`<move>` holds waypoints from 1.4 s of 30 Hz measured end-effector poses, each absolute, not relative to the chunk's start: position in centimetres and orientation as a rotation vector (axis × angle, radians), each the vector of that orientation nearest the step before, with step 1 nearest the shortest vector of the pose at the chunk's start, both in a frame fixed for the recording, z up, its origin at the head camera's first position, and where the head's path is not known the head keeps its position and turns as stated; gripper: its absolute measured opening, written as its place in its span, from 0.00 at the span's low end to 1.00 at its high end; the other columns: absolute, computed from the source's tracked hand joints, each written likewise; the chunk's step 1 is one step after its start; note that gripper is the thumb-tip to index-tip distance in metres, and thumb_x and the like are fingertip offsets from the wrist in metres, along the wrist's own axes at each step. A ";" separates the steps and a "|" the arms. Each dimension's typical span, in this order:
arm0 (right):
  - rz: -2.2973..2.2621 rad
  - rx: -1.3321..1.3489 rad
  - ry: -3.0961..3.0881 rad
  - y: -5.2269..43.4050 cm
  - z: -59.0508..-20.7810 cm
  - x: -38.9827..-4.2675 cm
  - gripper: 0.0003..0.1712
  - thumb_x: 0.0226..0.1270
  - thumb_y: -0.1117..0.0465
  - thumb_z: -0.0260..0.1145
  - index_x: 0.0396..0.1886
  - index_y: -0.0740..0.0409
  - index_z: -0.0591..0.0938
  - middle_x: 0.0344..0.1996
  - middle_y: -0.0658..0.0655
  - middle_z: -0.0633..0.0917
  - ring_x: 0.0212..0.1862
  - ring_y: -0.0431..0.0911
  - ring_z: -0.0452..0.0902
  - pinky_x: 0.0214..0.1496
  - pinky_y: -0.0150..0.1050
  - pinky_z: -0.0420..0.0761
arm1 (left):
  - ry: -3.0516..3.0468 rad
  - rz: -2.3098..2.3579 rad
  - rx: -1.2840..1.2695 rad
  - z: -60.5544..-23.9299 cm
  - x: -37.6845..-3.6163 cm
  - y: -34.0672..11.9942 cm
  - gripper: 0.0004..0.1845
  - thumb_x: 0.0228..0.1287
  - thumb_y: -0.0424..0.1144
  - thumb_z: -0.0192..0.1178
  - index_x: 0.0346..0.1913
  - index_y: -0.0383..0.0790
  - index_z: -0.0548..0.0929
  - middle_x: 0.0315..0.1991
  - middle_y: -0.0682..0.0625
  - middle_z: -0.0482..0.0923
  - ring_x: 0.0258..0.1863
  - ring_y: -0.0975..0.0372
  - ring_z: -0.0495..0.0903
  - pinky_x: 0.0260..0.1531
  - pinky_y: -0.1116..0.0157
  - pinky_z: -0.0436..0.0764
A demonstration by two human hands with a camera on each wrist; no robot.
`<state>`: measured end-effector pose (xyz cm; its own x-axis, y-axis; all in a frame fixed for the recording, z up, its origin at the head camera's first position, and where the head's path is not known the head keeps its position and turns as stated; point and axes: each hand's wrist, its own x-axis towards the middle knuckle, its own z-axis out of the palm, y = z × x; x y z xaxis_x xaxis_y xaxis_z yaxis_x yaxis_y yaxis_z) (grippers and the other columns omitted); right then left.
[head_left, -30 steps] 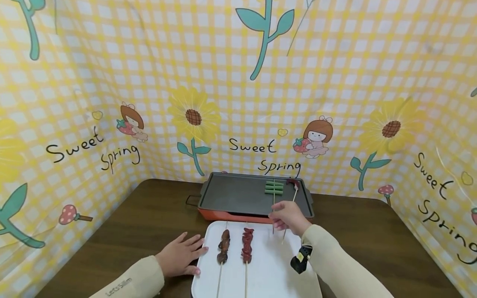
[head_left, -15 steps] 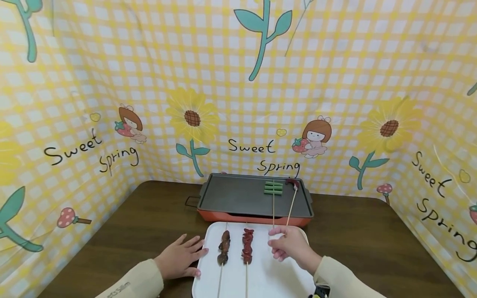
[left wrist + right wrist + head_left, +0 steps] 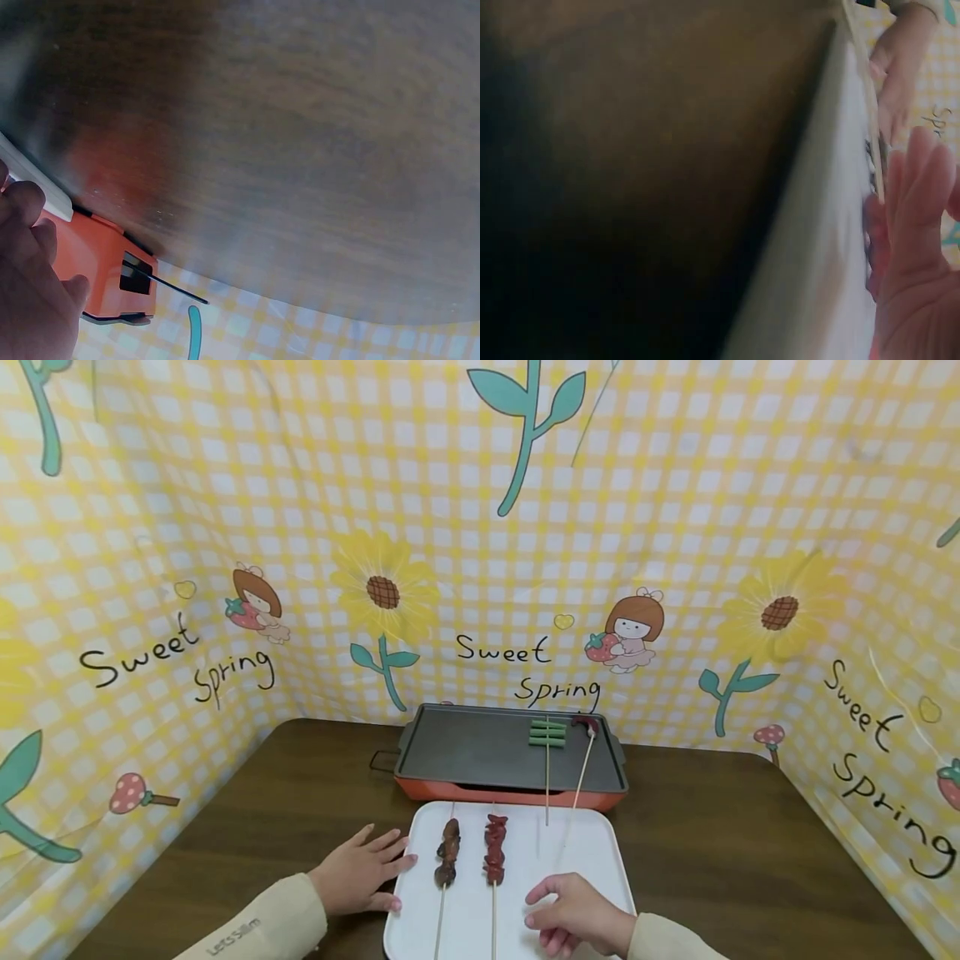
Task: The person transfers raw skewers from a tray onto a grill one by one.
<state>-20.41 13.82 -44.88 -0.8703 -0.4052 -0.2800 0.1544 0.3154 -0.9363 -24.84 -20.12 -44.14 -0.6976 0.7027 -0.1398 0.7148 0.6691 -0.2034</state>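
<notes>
Fingers spread, my left hand (image 3: 356,874) rests at the left rim of a white tray (image 3: 592,852). My right hand (image 3: 570,914) hovers over the tray's right part, fingers loosely curled around nothing; the right wrist view also shows this hand (image 3: 919,262) holding nothing. Two meat skewers lie on the tray: a brown one (image 3: 447,856) and a red one (image 3: 495,852). Behind, an electric griddle (image 3: 465,747) bears a green vegetable skewer (image 3: 547,734) and a dark red skewer (image 3: 586,725) at its right side. Their sticks stick out over the front edge toward the tray.
The griddle has an orange base (image 3: 75,259) and a wire handle (image 3: 382,761) on its left. Everything stands on a dark wooden table (image 3: 247,827). A yellow checked cloth (image 3: 480,543) hangs around the back and sides.
My right hand has let go of the green skewer's stick and drawn back toward me over the tray. The green skewer stays on the griddle. My left hand keeps its place.
</notes>
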 end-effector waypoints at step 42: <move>-1.500 0.015 2.063 8.0 -45.5 -20.1 0.14 0.54 0.73 0.66 0.39 0.64 0.73 0.12 0.51 0.78 0.11 0.34 0.71 0.13 0.22 0.69 | 2.825 -0.466 1.190 -44.1 -24.8 -20.0 0.40 0.63 0.71 0.36 0.67 0.49 0.73 0.66 0.47 0.70 0.68 0.54 0.63 0.62 0.47 0.63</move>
